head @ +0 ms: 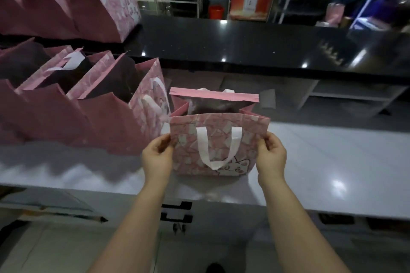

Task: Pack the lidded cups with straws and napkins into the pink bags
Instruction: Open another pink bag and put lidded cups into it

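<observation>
The left hand (156, 157) pinches the left edge of an open pink bag (219, 139), and the right hand (271, 155) pinches its right edge, thumbs on the near face. Between the hands the bag stands upright on the white worktop (332, 162), its white handle (216, 164) hanging down the near side. Left of the left hand stands a row of pink bags (99, 117). Beyond both hands runs a black counter (244, 44).
</observation>
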Demonstrator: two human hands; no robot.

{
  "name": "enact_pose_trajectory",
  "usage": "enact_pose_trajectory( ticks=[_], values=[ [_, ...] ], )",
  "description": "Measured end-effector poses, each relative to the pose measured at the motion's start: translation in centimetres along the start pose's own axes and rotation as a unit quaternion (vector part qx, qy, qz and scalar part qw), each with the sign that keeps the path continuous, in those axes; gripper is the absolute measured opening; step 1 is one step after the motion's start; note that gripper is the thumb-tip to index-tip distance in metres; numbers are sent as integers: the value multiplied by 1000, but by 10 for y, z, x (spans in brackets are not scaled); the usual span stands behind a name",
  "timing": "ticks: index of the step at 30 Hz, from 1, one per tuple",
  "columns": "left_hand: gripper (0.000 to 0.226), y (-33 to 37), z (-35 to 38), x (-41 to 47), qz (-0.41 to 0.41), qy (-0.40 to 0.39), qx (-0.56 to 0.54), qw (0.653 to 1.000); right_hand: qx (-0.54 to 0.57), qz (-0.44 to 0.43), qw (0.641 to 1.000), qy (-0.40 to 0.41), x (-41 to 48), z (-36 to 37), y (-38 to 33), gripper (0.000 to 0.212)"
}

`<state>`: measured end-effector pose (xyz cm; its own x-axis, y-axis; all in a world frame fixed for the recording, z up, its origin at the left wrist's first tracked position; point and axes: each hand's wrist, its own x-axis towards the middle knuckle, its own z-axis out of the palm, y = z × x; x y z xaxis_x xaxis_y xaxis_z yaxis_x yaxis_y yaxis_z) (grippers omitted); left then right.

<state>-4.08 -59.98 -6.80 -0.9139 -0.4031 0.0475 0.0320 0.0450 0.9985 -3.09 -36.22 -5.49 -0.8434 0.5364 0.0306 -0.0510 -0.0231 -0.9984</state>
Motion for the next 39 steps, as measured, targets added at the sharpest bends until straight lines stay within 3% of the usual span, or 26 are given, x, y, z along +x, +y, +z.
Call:
enact_pose_trajectory(
  ticks=[5,11,15,18,23,30,34,39],
  values=[
    [32,27,60,-22,-6,-117,-67,991,25,-19,989,143,-17,-61,-19,20],
    [22,63,147,-80,-53,-261,-150,952,27,-86,970,225,-43,-159,-53,29],
    [17,80,193,-127,-73,-343,-162,922,47,-118,939,318,-62,-219,-67,39],
    [19,90,224,-155,-90,-373,-188,904,54,-136,912,383,-76,-263,-71,34],
    [25,98,282,-209,-111,-416,-206,879,60,-113,899,419,-89,-331,-64,26],
    [28,104,377,-316,-113,-469,-240,842,88,-96,848,513,-71,-459,-64,11],
    [12,111,438,-366,-102,-502,-239,825,108,-103,841,520,-53,-538,-72,14],
    [25,99,501,-398,-53,-552,-195,809,107,-111,853,499,-25,-624,-73,19]
  ],
)
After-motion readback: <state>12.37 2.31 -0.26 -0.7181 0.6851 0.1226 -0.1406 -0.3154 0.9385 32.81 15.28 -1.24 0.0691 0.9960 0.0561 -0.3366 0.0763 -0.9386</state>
